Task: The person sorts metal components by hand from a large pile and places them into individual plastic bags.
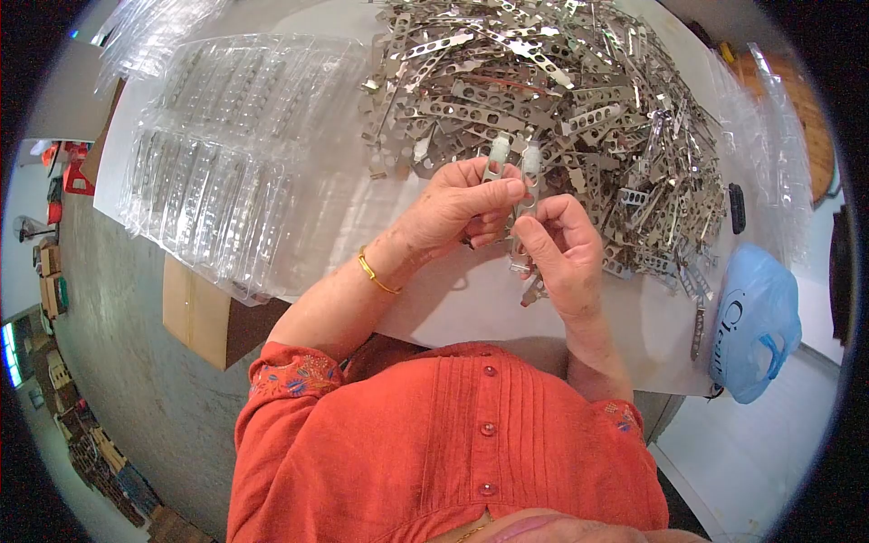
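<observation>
Two perforated metal strips with whitish ends are held up side by side at the near edge of a large heap of similar strips [579, 109]. My left hand [462, 208] pinches the left strip [496, 158] between thumb and fingers. Just right of it, my right hand [566, 253] has its thumb and fingers closed on the lower part of the other strip [531, 167]. The hands are close together above the white table [434, 303]. My fingers partly hide both strips.
Clear plastic trays [213, 172] lie at the left of the table, with more clear plastic [154, 36] behind. A blue plastic bag [756, 321] and a black object [738, 208] are at the right. A cardboard box [199, 308] stands below the left edge.
</observation>
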The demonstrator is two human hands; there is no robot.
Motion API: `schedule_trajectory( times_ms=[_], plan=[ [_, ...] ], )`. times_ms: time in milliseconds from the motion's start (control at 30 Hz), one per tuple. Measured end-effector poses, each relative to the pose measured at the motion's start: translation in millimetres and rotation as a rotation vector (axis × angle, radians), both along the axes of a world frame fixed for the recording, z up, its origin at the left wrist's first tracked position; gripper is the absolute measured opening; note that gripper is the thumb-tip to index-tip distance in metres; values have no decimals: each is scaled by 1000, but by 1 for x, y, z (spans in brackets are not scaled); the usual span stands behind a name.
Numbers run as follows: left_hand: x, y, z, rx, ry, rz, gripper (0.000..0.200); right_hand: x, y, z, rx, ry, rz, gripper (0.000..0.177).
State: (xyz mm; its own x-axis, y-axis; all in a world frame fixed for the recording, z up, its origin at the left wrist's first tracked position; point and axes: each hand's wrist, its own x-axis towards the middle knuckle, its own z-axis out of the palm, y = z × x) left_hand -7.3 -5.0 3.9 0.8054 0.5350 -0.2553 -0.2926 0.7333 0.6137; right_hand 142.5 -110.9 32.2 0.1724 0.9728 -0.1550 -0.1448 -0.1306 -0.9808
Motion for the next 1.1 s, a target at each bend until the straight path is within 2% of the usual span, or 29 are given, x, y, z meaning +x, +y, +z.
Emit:
schedule_trajectory(
  times_ms=[1100],
  plan=[
    [2,-1,1,46,40,49,17,2,0,-5,-2,-3,3,15]
  ],
)
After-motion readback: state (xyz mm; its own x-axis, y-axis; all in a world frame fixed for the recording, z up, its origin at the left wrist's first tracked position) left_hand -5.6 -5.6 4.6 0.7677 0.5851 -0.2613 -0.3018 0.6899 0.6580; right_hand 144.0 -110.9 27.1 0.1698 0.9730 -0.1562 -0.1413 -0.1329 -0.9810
